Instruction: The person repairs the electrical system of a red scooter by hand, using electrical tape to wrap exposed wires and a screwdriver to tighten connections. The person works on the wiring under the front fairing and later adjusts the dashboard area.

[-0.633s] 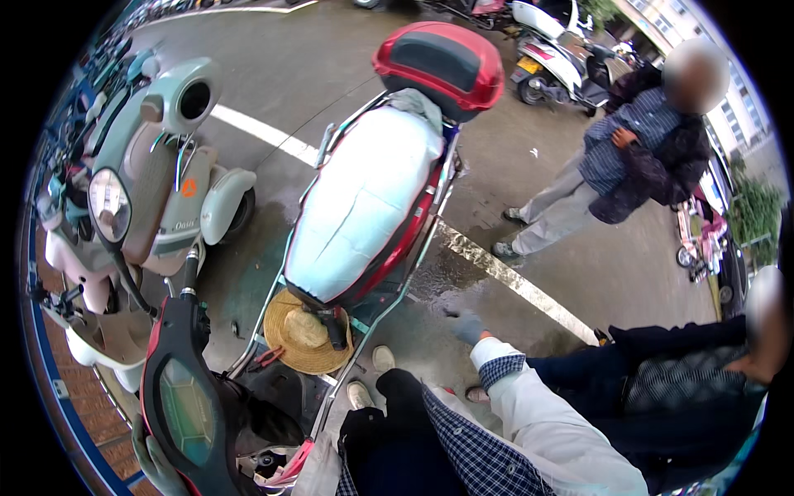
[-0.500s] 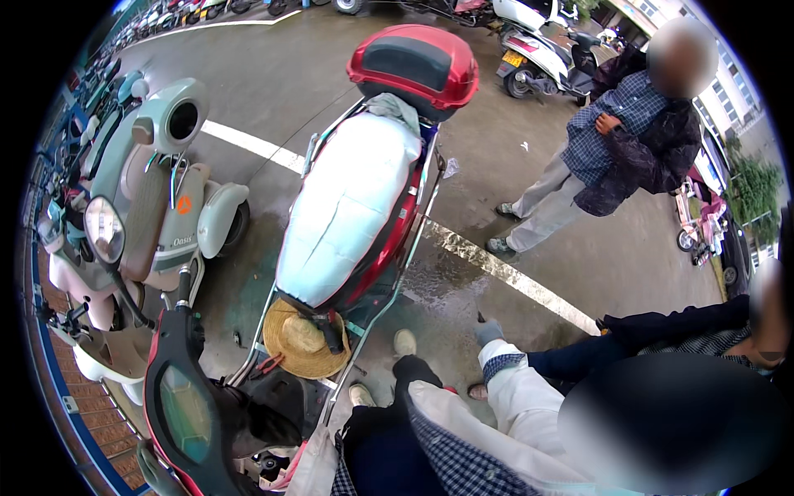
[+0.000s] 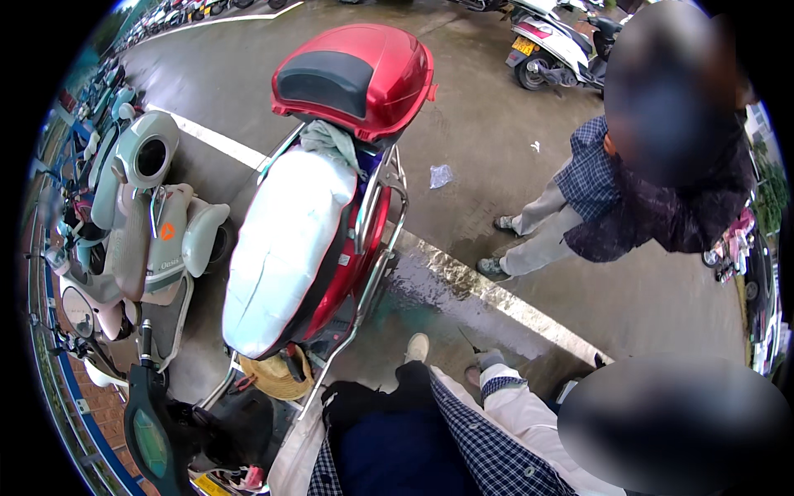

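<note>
My right hand [image 3: 490, 359], in a grey glove, hangs low beside my leg, below the plaid cuff of my white sleeve. A thin dark thing sticks out from its fingers, too small to name. My left sleeve [image 3: 291, 453] shows at the lower edge, but the hand is out of sight. Close on my left stands a red scooter with a silvery padded seat cover [image 3: 285, 252]. Its red top box [image 3: 376, 74] is closed, and a grey cloth [image 3: 331, 142] lies below it. A straw hat [image 3: 269, 379] and a red-handled tool [image 3: 242, 383] rest on the footboard.
A person in a plaid shirt and dark jacket [image 3: 608, 236] stands ahead to the right. Pale green scooters [image 3: 169, 240] are parked on the left, a white one [image 3: 558, 45] at the back. Clear plastic [image 3: 441, 176] lies on wet ground beside a white line [image 3: 471, 281].
My view has shifted, and the red scooter now appears further left. The person ahead appears nearer. My right hand sits lower in the picture.
</note>
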### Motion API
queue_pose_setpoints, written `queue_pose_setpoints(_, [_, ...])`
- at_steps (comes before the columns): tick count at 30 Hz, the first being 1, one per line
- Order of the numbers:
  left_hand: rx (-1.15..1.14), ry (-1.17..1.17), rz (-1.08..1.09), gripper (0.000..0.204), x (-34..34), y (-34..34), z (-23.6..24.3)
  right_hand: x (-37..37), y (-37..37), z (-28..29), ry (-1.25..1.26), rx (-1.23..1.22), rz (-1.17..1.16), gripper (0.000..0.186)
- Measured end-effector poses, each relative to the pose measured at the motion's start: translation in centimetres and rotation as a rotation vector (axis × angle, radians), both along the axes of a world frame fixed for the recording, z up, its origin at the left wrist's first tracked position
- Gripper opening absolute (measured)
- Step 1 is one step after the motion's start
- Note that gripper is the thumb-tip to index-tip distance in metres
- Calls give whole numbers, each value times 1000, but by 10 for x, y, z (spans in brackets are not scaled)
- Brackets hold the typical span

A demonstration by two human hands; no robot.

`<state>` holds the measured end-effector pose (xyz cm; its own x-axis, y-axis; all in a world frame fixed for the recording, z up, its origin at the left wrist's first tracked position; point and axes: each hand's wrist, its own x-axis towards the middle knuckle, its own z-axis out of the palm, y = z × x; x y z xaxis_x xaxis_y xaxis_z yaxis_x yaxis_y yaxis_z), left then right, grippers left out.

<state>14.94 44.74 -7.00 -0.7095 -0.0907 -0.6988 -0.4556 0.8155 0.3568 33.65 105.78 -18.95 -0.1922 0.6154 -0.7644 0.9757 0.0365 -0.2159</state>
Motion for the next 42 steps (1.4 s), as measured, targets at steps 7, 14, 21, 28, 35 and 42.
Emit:
queue_pose_setpoints(7, [153,344,-315,30,-144,232,2,-57,151,-49,262,129,49,36])
queue_pose_setpoints(14, [235,733,-535,48,-296,468,46,-169,219,15,454,142,171,40])
queue_pose_setpoints(21, [63,835,-558,43,-306,543,15,-254,304,151,882,-51,-250,34])
queue_pose_setpoints(28, [-68,905,-525,44,-299,561,1,-363,397,30,943,-144,-502,30])
queue_pose_setpoints(35, [-279,995,-102,51,-285,599,-49,-501,358,-179,692,-457,-315,26])
queue_pose_setpoints(42, [-745,1104,-205,52,-295,583,-73,-570,293,-267,792,-846,-287,21])
